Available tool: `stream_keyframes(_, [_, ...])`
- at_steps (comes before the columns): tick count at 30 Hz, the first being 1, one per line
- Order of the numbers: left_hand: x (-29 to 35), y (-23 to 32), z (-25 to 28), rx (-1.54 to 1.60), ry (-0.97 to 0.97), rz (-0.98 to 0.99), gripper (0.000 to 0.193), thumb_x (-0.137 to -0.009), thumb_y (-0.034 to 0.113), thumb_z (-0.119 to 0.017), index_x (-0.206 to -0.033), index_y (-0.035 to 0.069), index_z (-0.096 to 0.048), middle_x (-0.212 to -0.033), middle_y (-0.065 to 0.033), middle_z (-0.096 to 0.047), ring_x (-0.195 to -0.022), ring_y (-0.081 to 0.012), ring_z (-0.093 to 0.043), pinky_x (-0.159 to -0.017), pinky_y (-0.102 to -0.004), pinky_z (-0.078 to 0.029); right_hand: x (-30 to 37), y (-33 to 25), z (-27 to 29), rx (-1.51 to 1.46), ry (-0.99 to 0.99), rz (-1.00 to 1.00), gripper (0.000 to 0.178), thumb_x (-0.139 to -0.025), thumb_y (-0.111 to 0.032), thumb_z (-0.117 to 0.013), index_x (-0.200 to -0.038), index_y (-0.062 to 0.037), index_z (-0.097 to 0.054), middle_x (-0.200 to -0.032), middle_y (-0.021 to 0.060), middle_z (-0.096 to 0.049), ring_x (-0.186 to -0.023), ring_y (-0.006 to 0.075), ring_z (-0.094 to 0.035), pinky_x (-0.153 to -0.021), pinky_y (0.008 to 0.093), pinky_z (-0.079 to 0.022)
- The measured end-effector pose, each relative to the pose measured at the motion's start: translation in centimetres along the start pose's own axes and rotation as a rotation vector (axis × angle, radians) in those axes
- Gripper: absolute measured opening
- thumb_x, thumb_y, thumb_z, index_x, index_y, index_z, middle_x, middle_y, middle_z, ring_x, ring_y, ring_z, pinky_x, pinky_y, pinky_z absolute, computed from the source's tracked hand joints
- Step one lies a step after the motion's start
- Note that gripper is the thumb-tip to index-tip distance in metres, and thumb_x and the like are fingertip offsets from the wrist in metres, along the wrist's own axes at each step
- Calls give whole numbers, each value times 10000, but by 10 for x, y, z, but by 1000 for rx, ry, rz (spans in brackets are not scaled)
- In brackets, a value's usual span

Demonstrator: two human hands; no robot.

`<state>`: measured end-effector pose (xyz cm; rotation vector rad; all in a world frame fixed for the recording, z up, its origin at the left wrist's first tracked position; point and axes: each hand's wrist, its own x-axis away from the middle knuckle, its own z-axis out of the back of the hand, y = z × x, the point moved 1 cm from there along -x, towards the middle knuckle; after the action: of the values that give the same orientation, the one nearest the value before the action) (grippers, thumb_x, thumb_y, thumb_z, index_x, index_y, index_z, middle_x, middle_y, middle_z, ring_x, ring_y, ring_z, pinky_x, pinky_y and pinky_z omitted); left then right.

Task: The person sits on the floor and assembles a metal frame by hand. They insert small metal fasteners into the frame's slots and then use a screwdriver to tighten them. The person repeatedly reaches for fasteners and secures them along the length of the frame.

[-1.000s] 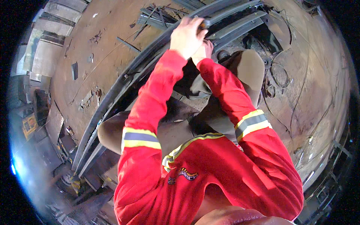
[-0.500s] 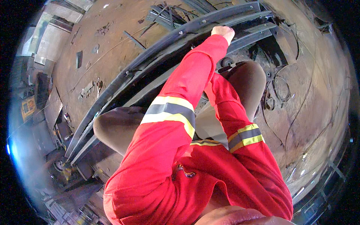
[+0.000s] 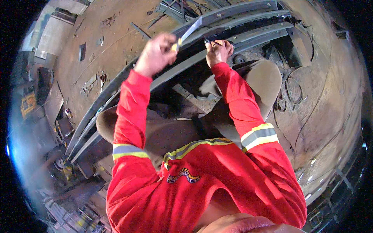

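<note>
My left hand, blurred, is raised over the long curved steel beams. Its fingers are closed around the yellow end of a flat pale strip, which points up and to the right. I cannot make out just what tool that is. To the right, my right hand is at the beams, fingers bent round a small dark object with a pale tip. Its kind does not show clearly, and the fingers hide part of it.
Thin metal bars are piled beyond the beams. Scissors lie on the brown floor at the left. At the right are a coiled cable and a flat steel plate. My bent knees are close to the beams.
My left arm, crossed over the right before, has swung back left, bringing the pale strip into sight. My right hand, hidden earlier behind the left arm, now shows at the beams.
</note>
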<state>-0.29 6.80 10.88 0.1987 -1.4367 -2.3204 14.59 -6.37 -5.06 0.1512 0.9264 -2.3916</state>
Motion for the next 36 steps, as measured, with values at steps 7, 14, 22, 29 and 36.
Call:
stream_keyframes(7, [43, -76, -54, -199, 167, -22, 348, -693, 93, -606, -1032, 104, -532, -865, -147, -627, -780, -324, -618, -694, -379, -488, -6, 4, -1, 38, 11, -15, 221, -766, -330, -644, -731, -117, -691, -940, 17, -622, -1091, 289, -411, -989, 486, -210])
stream_keyframes(14, [31, -81, -57, -262, 179, -68, 351, -707, 117, -597, -1051, 131, -526, -909, -130, -631, -837, -318, -617, -720, -390, -488, -9, 17, -4, 27, 1, -10, 245, -777, -339, -642, -729, -103, -687, -936, 14, -624, -1091, 273, -401, -958, 463, -215])
stream_keyframes(22, [28, -83, -56, -258, 148, -53, 359, -714, 126, -590, -1066, 137, -519, -944, -137, -624, -870, -325, -609, -747, -396, -483, -9, 11, 0, 70, -30, -40, 265, -794, -354, -629, -730, -101, -679, -957, 6, -621, -1112, 271, -380, -939, 431, -235])
stream_keyframes(29, [24, -92, -55, -129, 159, -149, 322, -744, 58, -610, -1060, 98, -570, -897, -142, -618, -845, -287, -616, -750, -356, -477, -9, 13, -3, 118, -42, -24, 266, -797, -356, -617, -735, -105, -676, -955, 15, -623, -1093, 280, -401, -929, 457, -237])
stream_keyframes(36, [20, -83, -55, -246, 111, 22, 347, -761, 77, -604, -1107, 101, -582, -970, -145, -634, -902, -305, -605, -790, -365, -482, -8, 10, -5, 112, 21, 2, 263, -796, -348, -610, -736, -102, -679, -903, 44, -631, -1071, 298, -424, -926, 486, -228])
